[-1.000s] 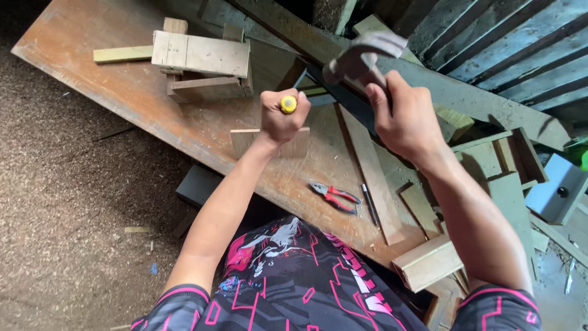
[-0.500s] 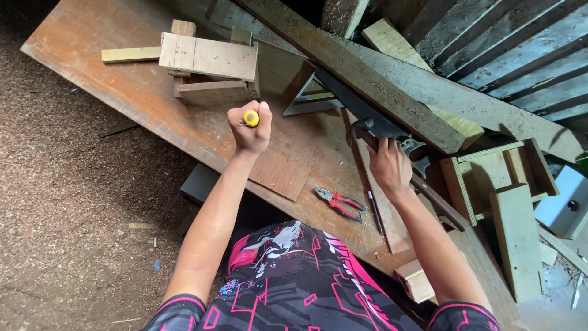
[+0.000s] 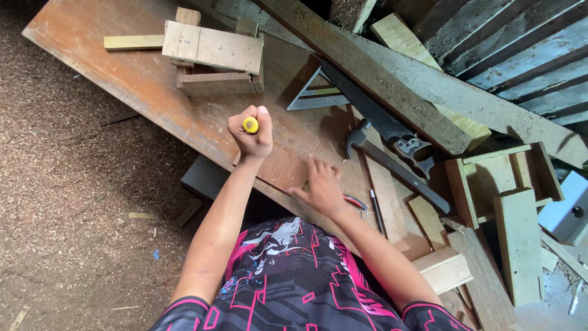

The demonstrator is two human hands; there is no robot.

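Here, seen from above, a long brown wooden worktop (image 3: 122, 73) runs diagonally across a sawdust-covered floor (image 3: 67, 202). A heavy timber beam (image 3: 392, 73) crosses its far edge beside corrugated metal sheeting (image 3: 520, 55). At the worktop's far left stands a small box of pale boards (image 3: 214, 58). Right of centre lie a grey triangular square (image 3: 318, 95), a dark-bladed handsaw (image 3: 373, 119) and a claw hammer (image 3: 392, 165), the hammer's handle running away to the right. An open wooden frame (image 3: 496, 178) and loose offcuts sit further right.

The person's left hand (image 3: 251, 132) is raised over the worktop in a closed fist, its fingers wrapped tightly around a yellow-capped tool handle (image 3: 250, 125) that points up toward the camera; its working end is hidden. The right hand (image 3: 321, 187) rests palm down with fingers spread on a flat plywood piece (image 3: 282, 168), holding nothing. That piece lies just below and to the right of the fist, touching the right hand, so the right hand is nearer. Red-handled pliers (image 3: 355, 201) peek out just beside the right hand, next to a thin dark pencil (image 3: 376, 211).
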